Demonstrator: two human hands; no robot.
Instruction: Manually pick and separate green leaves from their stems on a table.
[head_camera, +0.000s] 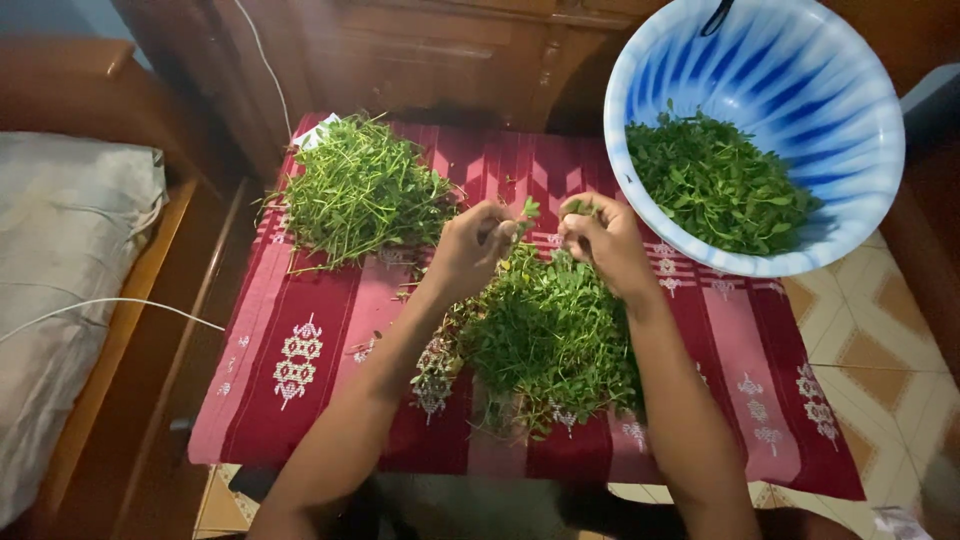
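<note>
Above a red patterned cloth (300, 330), the left hand (470, 245) pinches a leafy sprig (527, 210) while the right hand (600, 240) closes its fingers on greens (578, 207) over the near pile (550, 335). Another heap (360, 190) lies left; a blue-striped bowl (800, 70) holds picked leaves (720, 180).

Sprig of green leaves (528, 208): small, leafy tip sticking up, pinched in the fingertips of the left hand (470, 248). Right hand (600, 238) closed on a few more green leaves (578, 207), just beside the left, leaves showing above the fingers. Pile of leafy stems (550, 335): dense, dark green, tangled, lying directly below and toward the person from both hands. Second pile of stems (362, 190): looser, thin pale stalks splayed outward, lying to the left of the left hand, slightly farther away.
</note>
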